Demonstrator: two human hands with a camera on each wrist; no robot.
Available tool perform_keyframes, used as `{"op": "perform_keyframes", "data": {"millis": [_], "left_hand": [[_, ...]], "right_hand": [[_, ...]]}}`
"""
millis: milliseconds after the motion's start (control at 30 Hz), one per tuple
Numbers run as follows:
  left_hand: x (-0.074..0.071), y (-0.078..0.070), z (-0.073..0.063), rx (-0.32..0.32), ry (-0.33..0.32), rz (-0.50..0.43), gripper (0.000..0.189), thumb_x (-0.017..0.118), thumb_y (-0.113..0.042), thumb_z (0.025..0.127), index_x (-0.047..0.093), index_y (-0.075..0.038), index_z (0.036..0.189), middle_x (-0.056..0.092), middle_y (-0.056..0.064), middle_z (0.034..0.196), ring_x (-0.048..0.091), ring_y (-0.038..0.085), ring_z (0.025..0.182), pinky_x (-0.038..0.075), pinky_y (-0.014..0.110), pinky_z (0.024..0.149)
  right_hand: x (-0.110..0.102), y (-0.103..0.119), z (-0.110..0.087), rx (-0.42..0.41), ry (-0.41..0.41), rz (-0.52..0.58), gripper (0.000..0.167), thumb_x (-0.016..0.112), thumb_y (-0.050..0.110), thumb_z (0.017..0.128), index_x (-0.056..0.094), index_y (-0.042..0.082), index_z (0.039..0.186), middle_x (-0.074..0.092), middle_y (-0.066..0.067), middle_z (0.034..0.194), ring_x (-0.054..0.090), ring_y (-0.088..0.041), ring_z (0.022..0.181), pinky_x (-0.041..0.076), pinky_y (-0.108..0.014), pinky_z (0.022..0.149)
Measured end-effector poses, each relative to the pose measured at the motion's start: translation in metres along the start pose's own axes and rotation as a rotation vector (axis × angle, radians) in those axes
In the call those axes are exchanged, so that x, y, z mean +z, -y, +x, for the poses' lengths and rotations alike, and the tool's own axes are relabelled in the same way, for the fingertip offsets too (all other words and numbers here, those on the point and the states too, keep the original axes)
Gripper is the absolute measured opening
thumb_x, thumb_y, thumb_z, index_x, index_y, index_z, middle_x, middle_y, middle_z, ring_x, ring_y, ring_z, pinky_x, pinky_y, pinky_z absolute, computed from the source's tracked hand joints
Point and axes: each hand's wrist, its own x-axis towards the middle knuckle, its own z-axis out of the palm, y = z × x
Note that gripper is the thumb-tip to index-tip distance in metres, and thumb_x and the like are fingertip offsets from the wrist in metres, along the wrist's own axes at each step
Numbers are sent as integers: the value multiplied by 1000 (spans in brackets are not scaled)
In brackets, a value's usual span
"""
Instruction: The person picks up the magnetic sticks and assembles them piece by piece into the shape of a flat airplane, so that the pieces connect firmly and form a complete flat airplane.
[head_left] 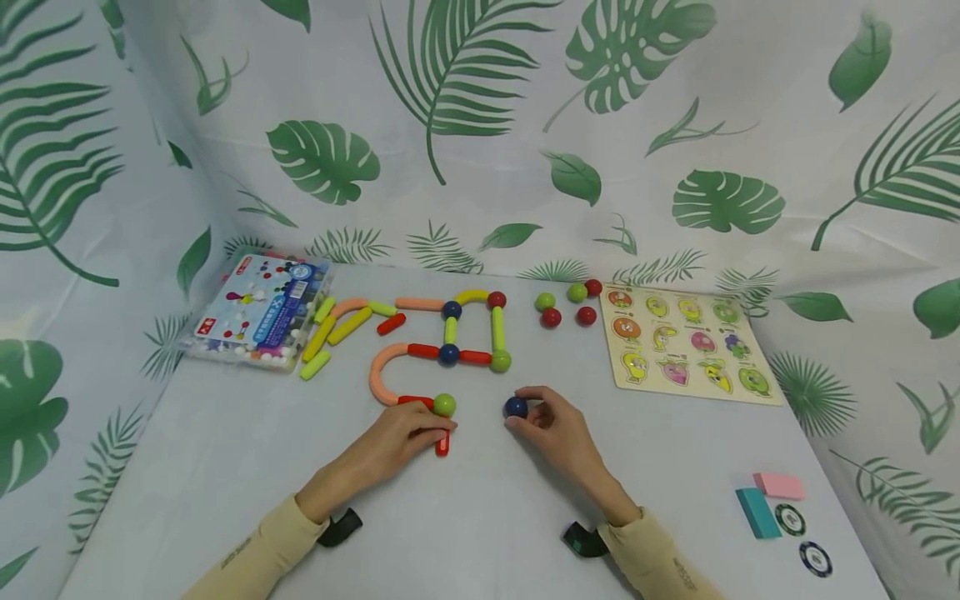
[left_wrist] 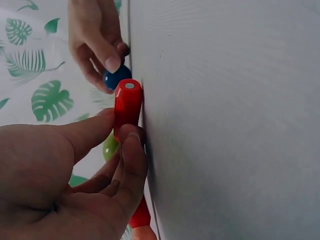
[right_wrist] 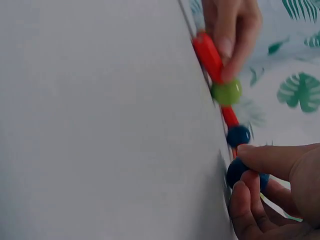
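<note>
My left hand [head_left: 411, 433] pinches a short red stick [left_wrist: 128, 107] between thumb and fingers, one end pointing toward me. The stick's far end meets a green ball [head_left: 445, 405]. From that ball another red stick [head_left: 415, 401] runs left to an orange curved piece [head_left: 381, 375], part of a chain of sticks and balls. My right hand [head_left: 553, 427] grips a dark blue ball [head_left: 516, 407] between thumb and fingertips, just right of the green ball and apart from it. Blue balls [head_left: 448, 354], a green ball [head_left: 500, 360] and a red ball [head_left: 497, 301] join the farther sticks.
A clear plastic box [head_left: 255, 312] of pieces stands at the back left, with loose yellow and green sticks [head_left: 350, 325] beside it. Several loose red and green balls [head_left: 551, 317] lie at the back. Rightward are a fruit puzzle board [head_left: 690, 346], blocks [head_left: 759, 512] and round chips [head_left: 815, 559].
</note>
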Motion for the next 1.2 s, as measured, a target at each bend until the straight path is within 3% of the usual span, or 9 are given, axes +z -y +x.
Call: {"op": "perform_keyframes", "data": {"millis": [167,500,600,833,1200], "left_hand": [[-2,0,0,26,0,1,27,67,-14,98,74,-16,124,71,-2,114,64,11,103,54,31,90],[-5,1,2,46,13,2,27,67,-13,98,73,-15,125,72,-1,112,65,9,100,54,29,88],[-5,2,3,56,38,14,29,65,-14,99,71,-15,128,72,-1,114,65,10,102,54,30,90],[-7,0,2,42,164,75,33,59,-17,103,67,-19,135,68,-4,115,59,8,103,51,29,92],[-7,2,4,57,155,76,28,59,-17,103,71,-18,129,68,-6,107,56,5,95,51,26,87]], "right_hand": [[21,14,-14,-57,104,44,38,82,31,87,66,25,120,62,6,88,59,-8,75,50,-21,68],[46,32,-27,-193,202,71,38,84,35,83,68,25,116,65,6,88,58,-9,72,48,-20,63],[52,35,-29,-214,217,71,38,84,36,83,67,23,115,66,7,89,58,-11,72,48,-20,63],[56,37,-32,-232,220,57,37,85,36,82,67,26,114,65,9,91,59,-11,75,49,-22,65],[60,38,-32,-275,227,71,37,85,34,82,68,27,114,65,8,93,59,-11,79,48,-21,68]]}}
